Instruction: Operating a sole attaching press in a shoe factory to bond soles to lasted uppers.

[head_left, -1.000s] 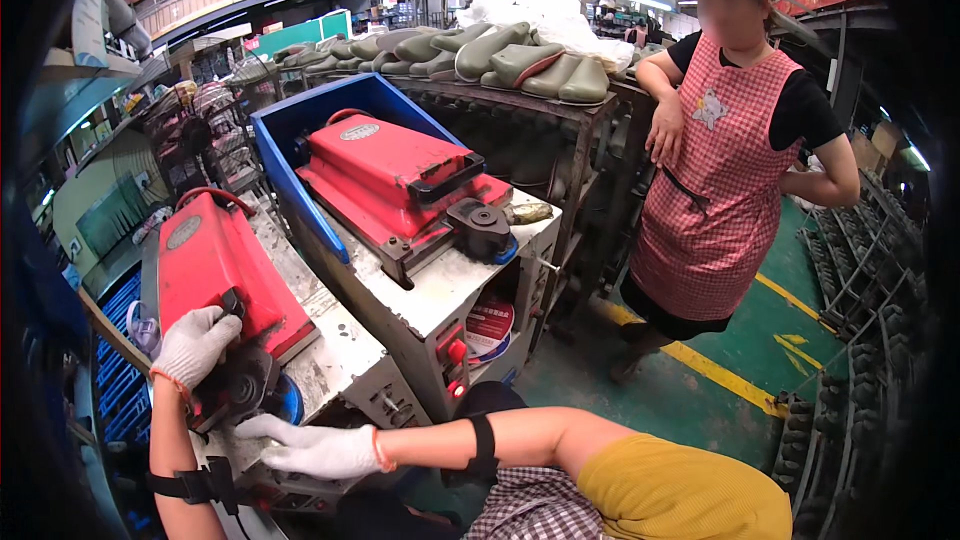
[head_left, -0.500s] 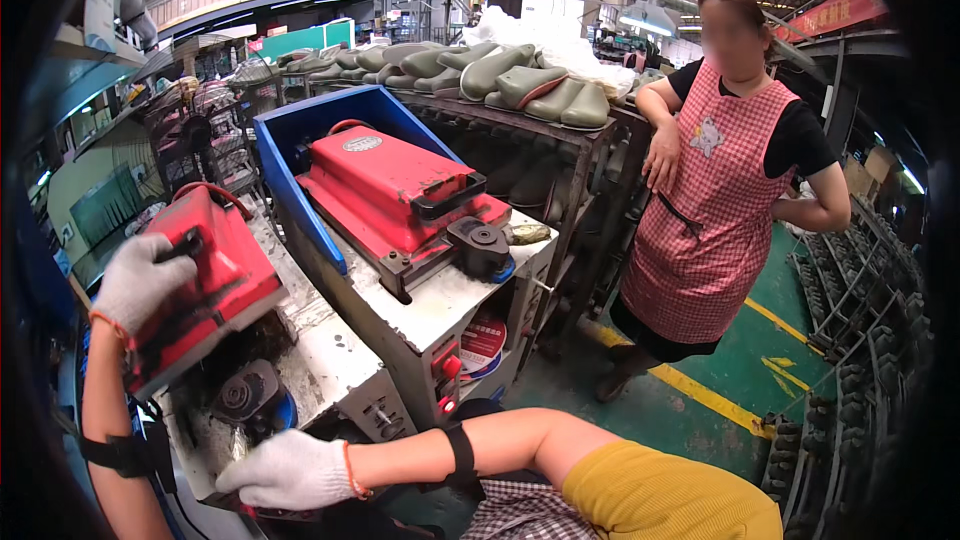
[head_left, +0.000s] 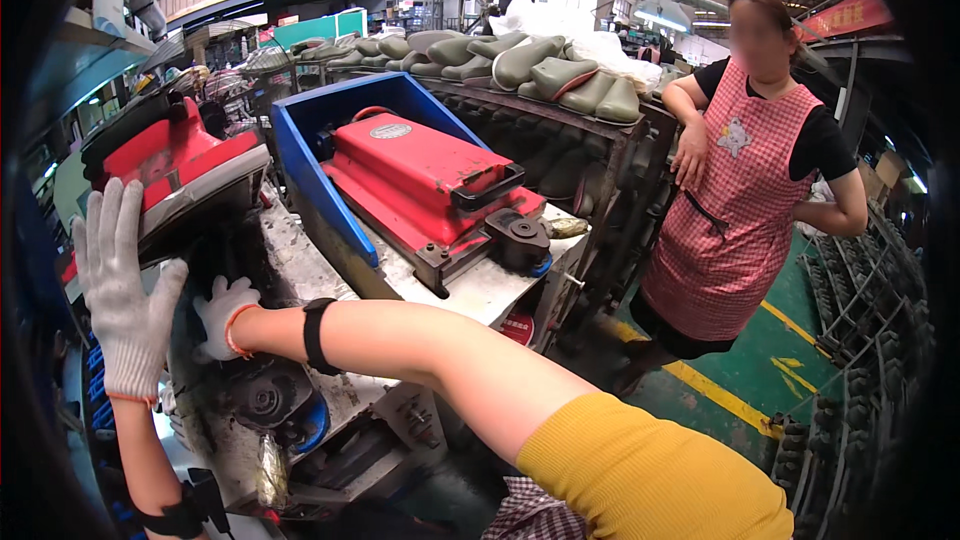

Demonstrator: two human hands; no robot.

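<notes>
At the left, my left hand (head_left: pixel 120 290), in a white knit glove, is raised with its fingers spread and nothing in it. Just behind it, the red cover (head_left: pixel 165 162) of the near machine stands tilted up. My right hand (head_left: pixel 222 318), gloved alike, reaches across in front of my body, below that cover. Its fingers are apart over the dark area of the machine bed (head_left: pixel 300 258); whether they touch anything there is hidden. Nearer me, a round black knob unit (head_left: pixel 265 398) and a crumpled gold-coloured wrapped piece (head_left: pixel 271 470) sit at the machine's front.
A second machine with a lowered red cover (head_left: pixel 415 175) and blue housing (head_left: pixel 310 165) stands to the right. Beyond, olive-green shoes (head_left: pixel 525 60) pile on a rack. A person in a checked apron (head_left: pixel 735 185) stands at the right, before shoe-last racks (head_left: pixel 850 410).
My left hand has let go of the red cover's handle and spread its fingers; the cover has tipped up and back. My right hand has moved from the front edge up over the bed.
</notes>
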